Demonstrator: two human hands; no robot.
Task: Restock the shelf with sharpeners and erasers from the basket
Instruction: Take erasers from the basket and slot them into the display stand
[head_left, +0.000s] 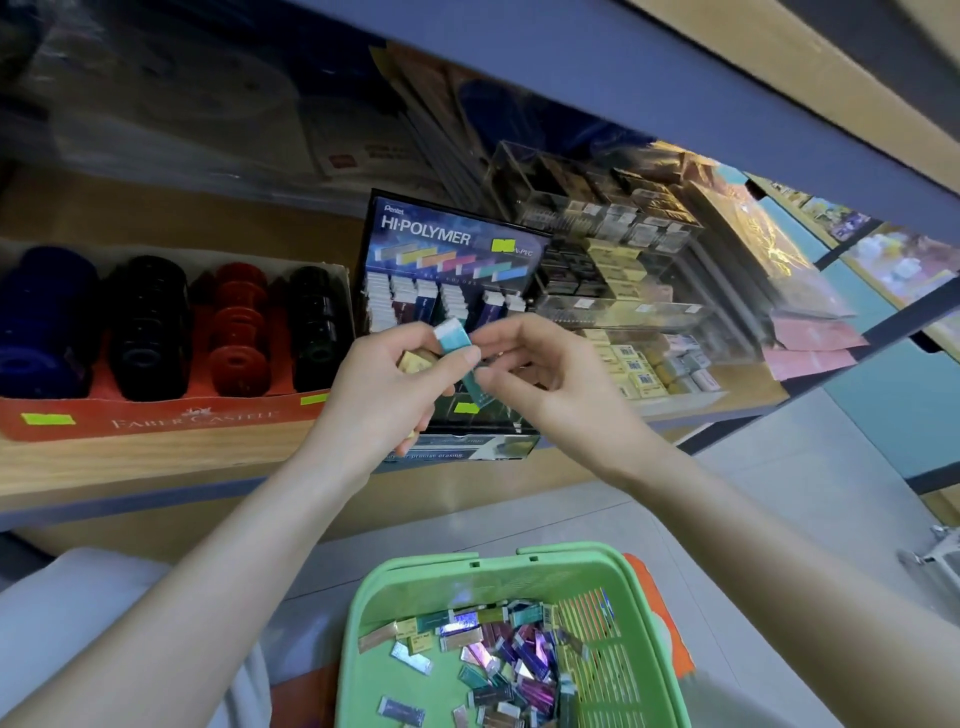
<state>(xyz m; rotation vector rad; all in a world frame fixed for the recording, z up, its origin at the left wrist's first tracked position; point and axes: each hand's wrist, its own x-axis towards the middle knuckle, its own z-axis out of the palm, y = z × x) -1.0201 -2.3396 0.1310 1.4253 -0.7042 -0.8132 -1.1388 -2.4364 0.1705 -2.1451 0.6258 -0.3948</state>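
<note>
My left hand (384, 395) grips a small bunch of erasers, a yellow one (413, 362) and a teal one with a white end (457, 338) among them. My right hand (530, 374) pinches the teal eraser lower down, its fingers curled next to the left thumb. Both hands hover in front of the black Hi-Polymer eraser display box (447, 249) on the shelf. Below, the green basket (519, 571) holds several loose erasers in shiny coloured sleeves (498, 649).
A red Faber-Castell tray (156, 415) of blue, black and red round sharpeners (234, 332) stands to the left on the wooden shelf (130, 457). Clear acrylic bins of small boxed erasers (623, 291) fill the right. An upper shelf's blue rail (623, 104) overhangs.
</note>
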